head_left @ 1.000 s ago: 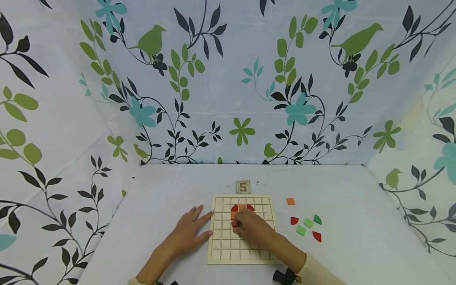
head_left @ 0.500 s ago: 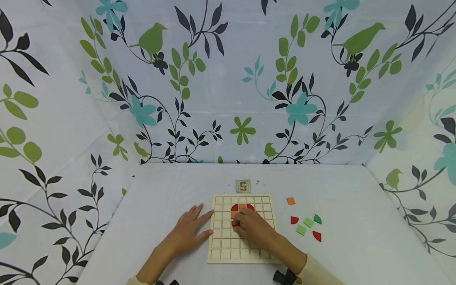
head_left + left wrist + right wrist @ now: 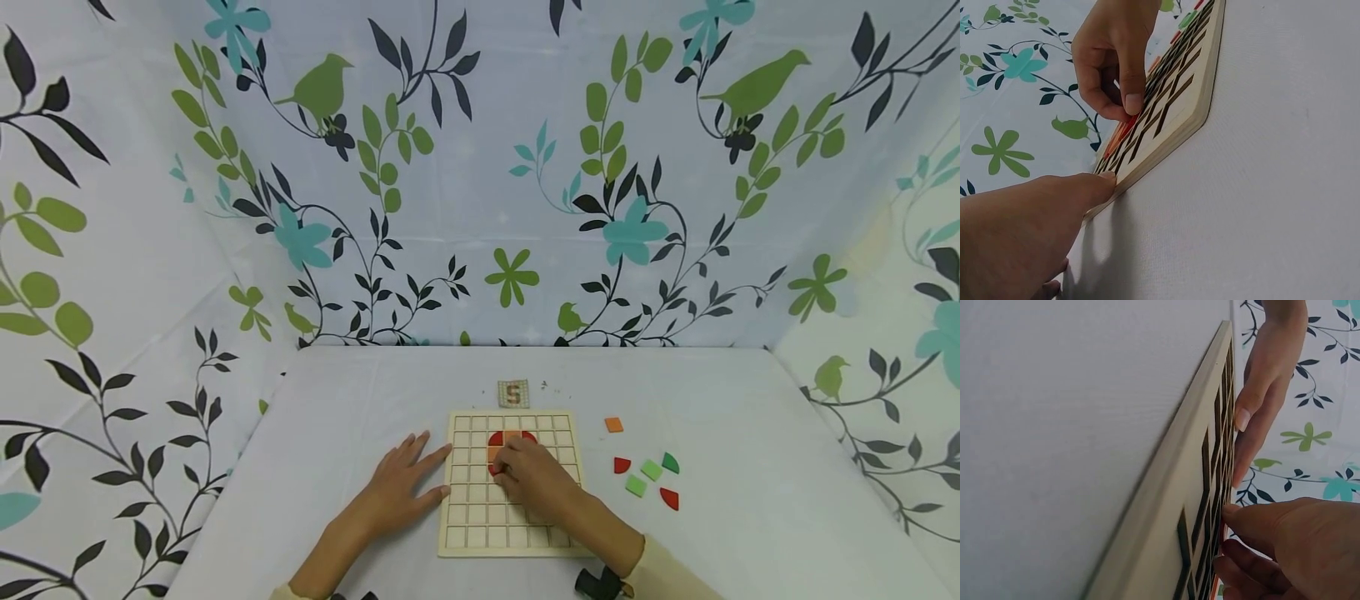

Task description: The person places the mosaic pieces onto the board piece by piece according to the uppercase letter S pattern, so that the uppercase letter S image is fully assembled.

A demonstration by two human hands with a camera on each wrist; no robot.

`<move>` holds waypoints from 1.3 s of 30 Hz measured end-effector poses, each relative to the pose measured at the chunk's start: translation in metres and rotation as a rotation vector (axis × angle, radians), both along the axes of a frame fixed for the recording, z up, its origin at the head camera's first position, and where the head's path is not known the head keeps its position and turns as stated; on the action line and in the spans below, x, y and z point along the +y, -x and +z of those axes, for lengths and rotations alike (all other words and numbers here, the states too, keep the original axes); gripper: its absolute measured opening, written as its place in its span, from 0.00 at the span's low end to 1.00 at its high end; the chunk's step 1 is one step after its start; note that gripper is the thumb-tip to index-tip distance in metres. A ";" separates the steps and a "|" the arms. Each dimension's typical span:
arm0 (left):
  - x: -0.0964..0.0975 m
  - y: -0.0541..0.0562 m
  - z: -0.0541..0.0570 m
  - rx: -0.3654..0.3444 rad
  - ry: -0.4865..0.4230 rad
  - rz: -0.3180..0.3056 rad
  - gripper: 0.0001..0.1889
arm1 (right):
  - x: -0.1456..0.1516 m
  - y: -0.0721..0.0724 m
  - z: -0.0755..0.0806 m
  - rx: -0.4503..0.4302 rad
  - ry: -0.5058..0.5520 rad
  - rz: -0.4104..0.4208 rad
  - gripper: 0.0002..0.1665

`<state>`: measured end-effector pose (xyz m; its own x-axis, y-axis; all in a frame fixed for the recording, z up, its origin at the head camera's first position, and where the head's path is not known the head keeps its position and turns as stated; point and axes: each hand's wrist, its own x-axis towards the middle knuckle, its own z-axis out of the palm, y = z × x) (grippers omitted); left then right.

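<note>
Nothing but a slight drift of the head view has moved since a second ago, as far as we can see: both hands have stayed in place. We see the right hand arched over the pale, square wooden board, thumb and fingers bent together in a narrow pinch on a small red piece, its shape mostly hidden. This piece sits on the board's grid, below an orange square tile. We find the left hand spread wide, its thumb and fingertip touching the board's left edge. Raised thin ridges divide the board into shallow square cells. To its right we see loose flat pieces on the smooth white tabletop: light green squares, red quarter-rounds, a dark green quarter-round.
</note>
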<state>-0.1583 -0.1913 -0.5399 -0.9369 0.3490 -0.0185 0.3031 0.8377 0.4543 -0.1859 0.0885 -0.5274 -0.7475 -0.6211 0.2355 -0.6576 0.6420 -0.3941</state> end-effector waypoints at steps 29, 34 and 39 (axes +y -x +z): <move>0.000 0.001 -0.005 0.014 0.001 0.000 0.35 | 0.146 0.056 0.017 -0.365 0.220 -0.405 0.26; -0.002 0.001 -0.007 0.019 0.005 0.000 0.35 | 0.165 0.060 0.011 -0.406 0.147 -0.441 0.31; -0.002 0.001 -0.006 0.014 -0.003 -0.003 0.35 | 0.169 0.060 0.003 -0.404 0.102 -0.442 0.25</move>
<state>-0.1597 -0.1929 -0.5464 -0.9359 0.3523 -0.0042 0.3125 0.8355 0.4520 -0.2464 0.2573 -0.5249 -0.9720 -0.2210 -0.0792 -0.1228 0.7662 -0.6308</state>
